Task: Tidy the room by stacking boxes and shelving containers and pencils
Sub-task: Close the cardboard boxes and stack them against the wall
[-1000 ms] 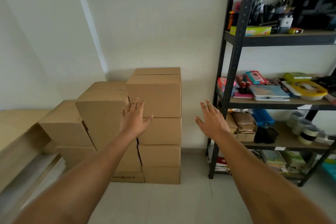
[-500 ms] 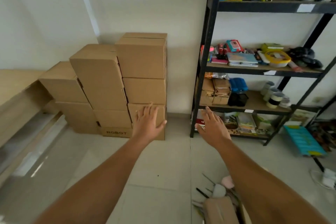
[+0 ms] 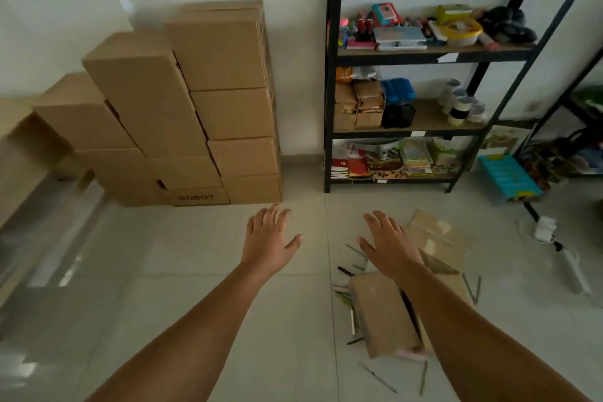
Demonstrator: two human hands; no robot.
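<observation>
Now both hands spread and empty, left hand (image 3: 269, 240) over bare floor; right hand (image 3: 388, 245) nearer, directly above the flat cardboard box (image 3: 383, 312) and scattered pencils (image 3: 354, 250)

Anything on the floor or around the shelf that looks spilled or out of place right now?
Yes. Pencils lie scattered over the floor tiles in front of the black shelf, around flat cardboard pieces lying loose beneath the right hand. The stacked boxes by the wall look orderly. Both hands hold nothing.
</observation>
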